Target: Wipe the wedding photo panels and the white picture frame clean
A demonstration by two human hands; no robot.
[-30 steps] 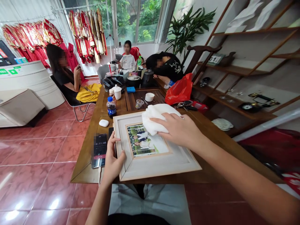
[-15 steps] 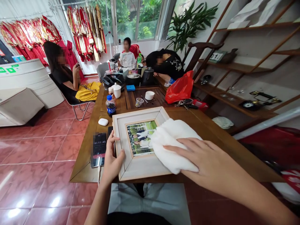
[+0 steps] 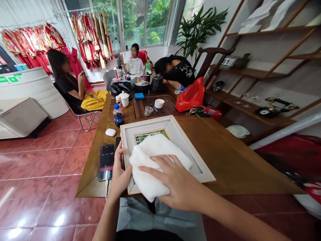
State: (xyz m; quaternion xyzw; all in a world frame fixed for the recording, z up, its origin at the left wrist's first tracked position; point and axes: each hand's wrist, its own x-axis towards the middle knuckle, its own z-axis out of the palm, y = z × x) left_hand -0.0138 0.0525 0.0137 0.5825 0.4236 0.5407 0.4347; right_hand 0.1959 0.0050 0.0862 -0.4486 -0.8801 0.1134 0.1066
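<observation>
A cream wooden picture frame [image 3: 187, 147] lies on the wooden table [image 3: 230, 160], and my left hand [image 3: 119, 171] grips its left edge. My right hand [image 3: 173, 179] presses a bunched white cloth [image 3: 150, 167] onto the frame's glass. The cloth hides most of the framed photo [image 3: 147, 136], leaving only a strip of green at the top. A smartphone [image 3: 107, 161] showing a timer lies just left of my left hand, touching neither the hand nor the frame as far as I can tell.
Beyond the frame stand a water bottle [image 3: 118, 114], a white teapot [image 3: 124, 99] and a wooden tea tray [image 3: 155, 108]. A red plastic bag [image 3: 190, 95] sits further right. Several people [image 3: 134, 60] sit around the far end. A tiled floor [image 3: 50, 167] lies left.
My right hand has moved left with the cloth, from the frame's right side onto the photo, now covering most of it. My left hand stays on the frame's left edge.
</observation>
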